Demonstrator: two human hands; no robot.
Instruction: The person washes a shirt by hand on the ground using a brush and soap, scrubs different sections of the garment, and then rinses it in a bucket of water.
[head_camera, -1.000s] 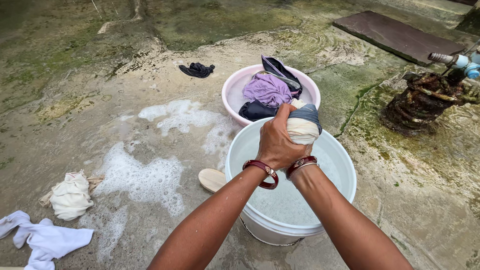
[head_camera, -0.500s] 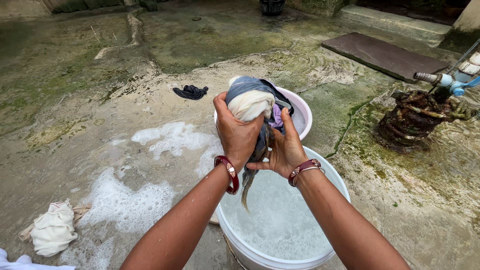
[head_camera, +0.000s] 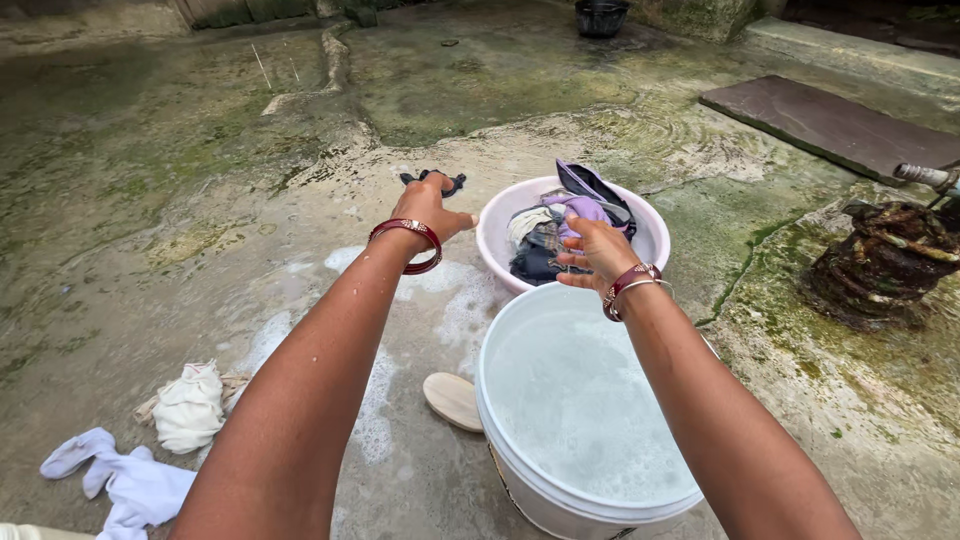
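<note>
My left hand (head_camera: 430, 205) is stretched out left of a pink basin (head_camera: 497, 215), fingers loosely bent and holding nothing. My right hand (head_camera: 597, 250) hovers over the basin's near rim, empty with its fingers spread. Both wrists wear red bangles. Wet clothes fill the basin: a purple piece (head_camera: 575, 210), dark pieces and a cream and grey bundle (head_camera: 528, 225). Below my arms stands a white bucket (head_camera: 480, 380) of soapy water. A small black cloth (head_camera: 455, 182) lies on the ground just beyond my left hand.
The wet concrete ground has soap foam (head_camera: 450, 300). A wooden paddle (head_camera: 452, 400) lies by the bucket. A cream cloth (head_camera: 188, 408) and a white cloth (head_camera: 140, 485) lie at lower left. A pipe (head_camera: 925, 175) over a mossy block (head_camera: 880, 260) stands right; a dark slab (head_camera: 830, 120) lies behind.
Both hands wrung the cream and grey bundle above the bucket, lifted it toward the pink basin and let it go there. Both hands are now empty.
</note>
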